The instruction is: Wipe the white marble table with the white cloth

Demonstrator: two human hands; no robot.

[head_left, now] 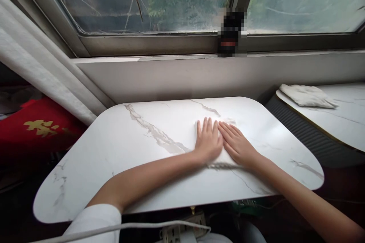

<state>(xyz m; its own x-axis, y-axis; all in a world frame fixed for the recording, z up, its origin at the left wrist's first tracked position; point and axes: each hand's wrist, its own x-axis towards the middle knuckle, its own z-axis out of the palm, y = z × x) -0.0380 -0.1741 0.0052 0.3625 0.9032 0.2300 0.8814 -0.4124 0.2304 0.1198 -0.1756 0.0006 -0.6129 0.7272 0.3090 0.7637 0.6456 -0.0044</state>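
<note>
Both of my hands press flat on a folded white cloth that lies on a white marble-patterned table. My left hand rests on the cloth's left part with its fingers somewhat apart, pointing away from me. My right hand lies right beside it, fingers stretched out toward the upper left, and the two hands touch or nearly touch. Much of the cloth is hidden under the palms.
Behind the table run a low wall and a window. A second marble-patterned surface at right bears another white cloth. At left are a pale curtain and a red bag-like item. A white cable crosses the front.
</note>
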